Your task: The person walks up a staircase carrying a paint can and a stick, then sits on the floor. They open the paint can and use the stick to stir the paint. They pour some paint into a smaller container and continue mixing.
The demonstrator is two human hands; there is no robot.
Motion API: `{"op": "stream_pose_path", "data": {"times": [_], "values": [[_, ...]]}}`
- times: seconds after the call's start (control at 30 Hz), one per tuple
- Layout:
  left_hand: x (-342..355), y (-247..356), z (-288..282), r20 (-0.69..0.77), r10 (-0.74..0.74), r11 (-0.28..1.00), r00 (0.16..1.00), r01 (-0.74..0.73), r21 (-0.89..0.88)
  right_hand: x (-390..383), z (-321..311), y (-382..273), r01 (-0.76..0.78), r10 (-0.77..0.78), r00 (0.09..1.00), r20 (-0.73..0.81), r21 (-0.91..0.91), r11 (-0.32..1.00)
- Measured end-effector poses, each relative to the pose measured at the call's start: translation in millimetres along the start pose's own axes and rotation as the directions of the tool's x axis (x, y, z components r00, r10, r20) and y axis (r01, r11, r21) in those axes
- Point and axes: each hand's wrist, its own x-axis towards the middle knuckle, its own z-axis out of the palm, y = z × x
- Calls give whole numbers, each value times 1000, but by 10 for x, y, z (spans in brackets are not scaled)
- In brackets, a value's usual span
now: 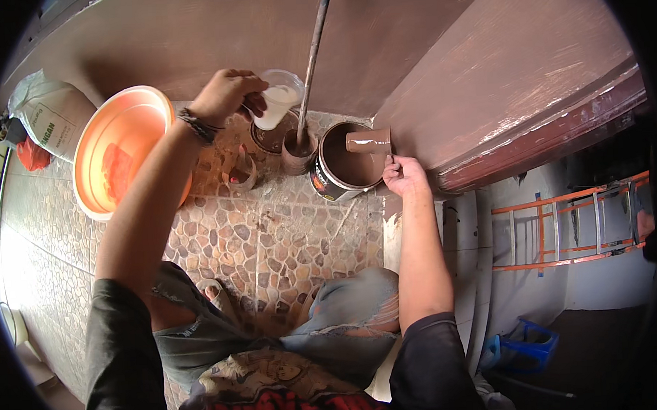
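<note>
My left hand [227, 98] is closed around a clear plastic cup [284, 88] with something whitish in its lower part, held above a round brown-stained lid or tin [270, 143]. Pinched in the fingers of my right hand [405, 176] is a brown paint-coated cup [368, 142]. This cup lies tilted on its side over the mouth of a dark paint bucket [329, 184]. Brown paint [349, 167] shows inside the bucket. Left of it stands a small brown pot [297, 159] with a long pole [313, 63] rising from it.
An orange basin [92, 160] stands at the left beside a white sack [57, 121]. A small stained container [241, 173] sits on the pebble-patterned floor [227, 235]. Brown walls [439, 61] rise behind and right. An orange-railed ladder [557, 228] and a blue stool [533, 346] are at the right.
</note>
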Motion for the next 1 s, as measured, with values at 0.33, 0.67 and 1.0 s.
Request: {"op": "stream_pose_path", "data": {"times": [0.33,0.67,1.0], "values": [[593,-154,1262,-88,-1,991,996,13,131,265,-150,22,-89,90,996,-2,132,987],[914,-289,1711,-62,306,799,950,-221,559,421,-207,35,-98,88,994,60,202,974],[1023,-411,1928,-79,438,697,896,-283,660,539,-193,69,-70,65,998,25,272,960]]}}
